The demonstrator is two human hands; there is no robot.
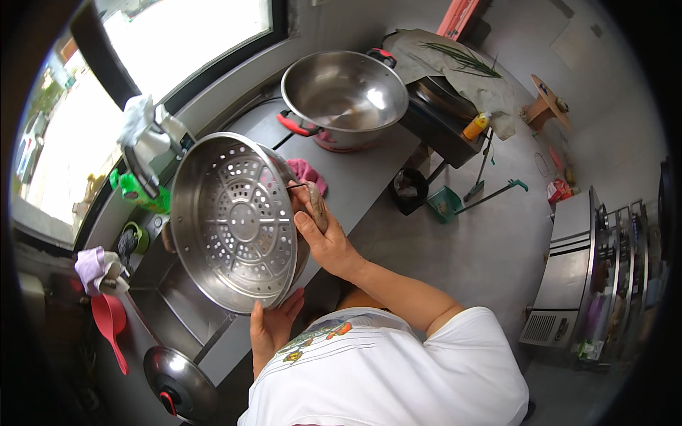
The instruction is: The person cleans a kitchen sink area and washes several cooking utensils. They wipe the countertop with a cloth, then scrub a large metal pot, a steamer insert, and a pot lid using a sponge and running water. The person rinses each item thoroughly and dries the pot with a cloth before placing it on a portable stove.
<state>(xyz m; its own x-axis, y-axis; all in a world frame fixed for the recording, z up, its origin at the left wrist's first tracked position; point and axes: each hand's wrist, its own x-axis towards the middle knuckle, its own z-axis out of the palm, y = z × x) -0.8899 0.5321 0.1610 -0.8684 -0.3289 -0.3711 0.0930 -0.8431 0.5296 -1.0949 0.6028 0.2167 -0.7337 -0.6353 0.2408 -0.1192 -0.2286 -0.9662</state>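
Note:
A metal steamer basket [244, 221] with a perforated bottom is tilted over the sink [184, 303]. My right hand [325, 234] grips its side handle [317, 207]. Under the near rim, my left hand [274, 325] supports the basket, thumb against the edge and fingers partly hidden. Behind it on the steel counter [351, 181] stands a large steel pot [343, 93] with red and black handles. A pink cloth [307, 174] lies beside the basket.
Along the window side are a faucet [141, 170], a green bottle [141, 194] and a pink ladle [109, 314]. A pot lid [180, 381] lies near left. On the floor are a black bin [409, 189] and green dustpan [446, 204]; a steel cabinet [565, 266] stands right.

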